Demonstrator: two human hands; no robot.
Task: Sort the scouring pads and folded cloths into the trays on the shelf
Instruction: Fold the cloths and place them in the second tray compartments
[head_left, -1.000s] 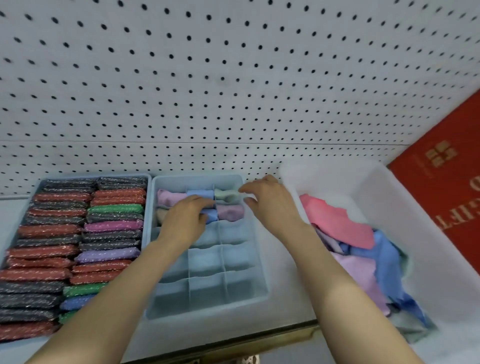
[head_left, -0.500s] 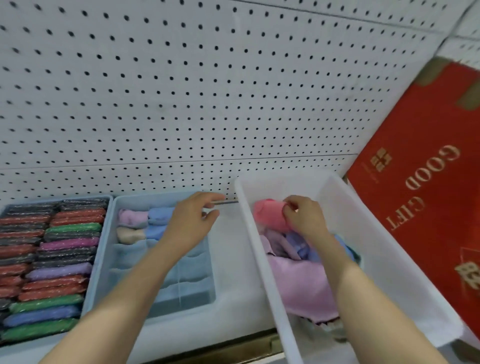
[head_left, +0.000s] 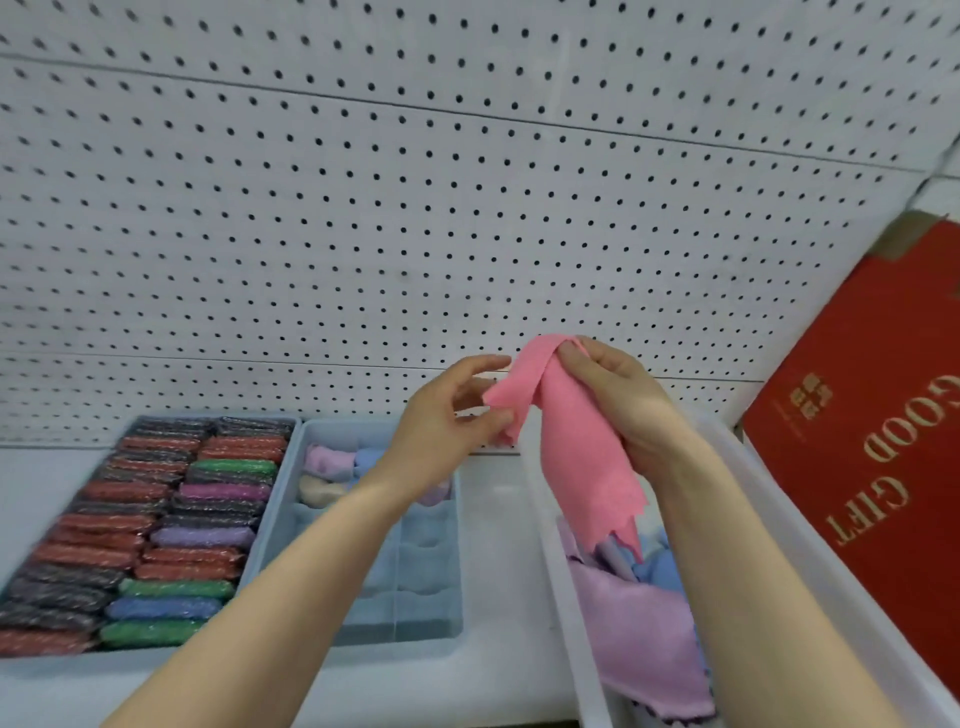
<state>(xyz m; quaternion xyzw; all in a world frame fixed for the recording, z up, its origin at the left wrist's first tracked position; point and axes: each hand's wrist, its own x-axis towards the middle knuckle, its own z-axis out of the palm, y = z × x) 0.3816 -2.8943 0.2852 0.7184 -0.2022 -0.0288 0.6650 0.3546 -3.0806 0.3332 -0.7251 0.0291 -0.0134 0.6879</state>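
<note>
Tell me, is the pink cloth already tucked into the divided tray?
No, the pink cloth hangs unfolded between both hands above the white bin, outside the divided tray.

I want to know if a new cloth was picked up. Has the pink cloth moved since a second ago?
Yes. The pink cloth has come up out of the white bin; both hands now hold it above the bin, in front of the pegboard.

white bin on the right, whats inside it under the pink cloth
The white bin holds loose cloths: a lilac cloth and blue cloths below the hanging pink cloth. Whatever lies beneath them, and the bin's floor, is covered.
</note>
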